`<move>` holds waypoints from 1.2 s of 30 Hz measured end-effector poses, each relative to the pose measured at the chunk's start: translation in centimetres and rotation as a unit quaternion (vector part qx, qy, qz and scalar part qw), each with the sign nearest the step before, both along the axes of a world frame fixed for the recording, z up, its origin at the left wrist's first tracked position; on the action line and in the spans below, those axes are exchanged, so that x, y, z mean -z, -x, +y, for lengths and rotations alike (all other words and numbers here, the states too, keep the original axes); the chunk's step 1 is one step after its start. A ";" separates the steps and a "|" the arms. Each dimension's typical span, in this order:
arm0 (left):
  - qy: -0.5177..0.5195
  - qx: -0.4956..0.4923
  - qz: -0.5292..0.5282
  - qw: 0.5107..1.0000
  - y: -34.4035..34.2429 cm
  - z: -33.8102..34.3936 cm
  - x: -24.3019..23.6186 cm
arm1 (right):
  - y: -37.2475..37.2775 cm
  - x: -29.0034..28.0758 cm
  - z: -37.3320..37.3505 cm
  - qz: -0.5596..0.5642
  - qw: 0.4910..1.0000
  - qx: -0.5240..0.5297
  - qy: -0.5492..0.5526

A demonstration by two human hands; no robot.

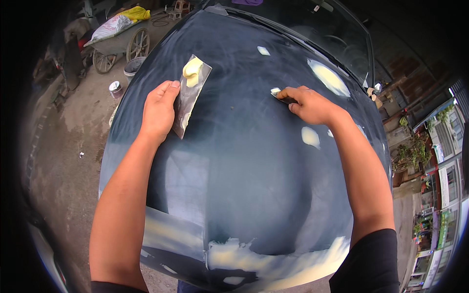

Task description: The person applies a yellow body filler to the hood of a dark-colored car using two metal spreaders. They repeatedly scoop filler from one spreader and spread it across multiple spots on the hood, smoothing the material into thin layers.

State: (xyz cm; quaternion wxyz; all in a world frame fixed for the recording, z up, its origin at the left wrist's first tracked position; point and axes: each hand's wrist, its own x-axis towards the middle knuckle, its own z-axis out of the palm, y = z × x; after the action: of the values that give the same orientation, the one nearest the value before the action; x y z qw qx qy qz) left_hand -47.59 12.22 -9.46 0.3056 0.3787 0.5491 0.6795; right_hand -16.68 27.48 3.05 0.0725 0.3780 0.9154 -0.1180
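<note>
A dark, sanded car hood [234, 161] spreads out below my arms, with pale yellow filler patches on it. My left hand [160, 108] grips a flat rectangular metal plate [188, 105] by its left edge, above the left part of the hood. On the plate's upper end lies a thick dollop of cream-yellow body filler [192, 70]. Pinched in my right hand [311, 104] is a small spreader [281, 97], mostly hidden by the fingers. Its tip meets a small pale spot [275, 91] on the hood. Nearby are filler patches [310, 137] and a larger one [329, 78].
Beyond the hood is the windshield [317, 29]. At the far left stands a wheelbarrow [115, 44] bearing white and yellow sacks, near a grey bucket [133, 67] and a small can [115, 89]. Potted plants [415, 151] and buildings line the right side.
</note>
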 end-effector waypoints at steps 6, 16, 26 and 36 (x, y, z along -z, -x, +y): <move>0.004 -0.007 -0.008 1.000 -0.2 -0.2 -0.3 | -0.2 -2.2 0.1 0.003 1.000 0.002 0.013; 0.002 -0.006 -0.012 1.000 -0.2 -0.1 -0.1 | 0.8 0.1 0.5 0.011 1.000 0.004 0.008; -0.008 -0.005 -0.011 1.000 -0.2 -0.1 -0.2 | -5.1 -2.5 -2.2 0.110 0.990 0.008 -0.089; -0.018 0.022 -0.040 0.999 0.8 0.1 0.5 | -15.3 -8.2 -10.1 0.258 0.956 0.095 -0.099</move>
State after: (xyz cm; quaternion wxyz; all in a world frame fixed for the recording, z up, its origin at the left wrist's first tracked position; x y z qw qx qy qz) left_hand -48.43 12.31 -10.01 0.3353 0.3688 0.5152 0.6972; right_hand -1.42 17.39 11.25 -0.2155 0.4251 0.8700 -0.1263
